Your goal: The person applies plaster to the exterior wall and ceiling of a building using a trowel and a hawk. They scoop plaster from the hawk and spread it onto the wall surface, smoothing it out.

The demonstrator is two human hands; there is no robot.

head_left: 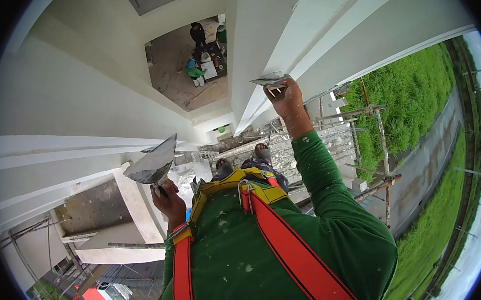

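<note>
My left hand [167,202] is closed on a broad metal putty knife [150,163], held out at the lower middle left, with grey-white compound smeared on its blade. My right hand [283,100] is raised and closed round a second putty knife [269,79], whose flat blade is at the white ledge or moulding [281,52] of the wall; whether it touches cannot be told. My green sleeves are spotted with pale flecks, and a red and yellow harness [269,219] crosses my body.
My sandalled feet [261,151] are on splattered scaffolding [381,137] with pipe rails at the right. Far below, an opening [162,77] shows three people [197,34] among materials on a floor. Grass [395,94] and a road [430,152] lie beyond. Concrete beams [136,209] drop away at lower left.
</note>
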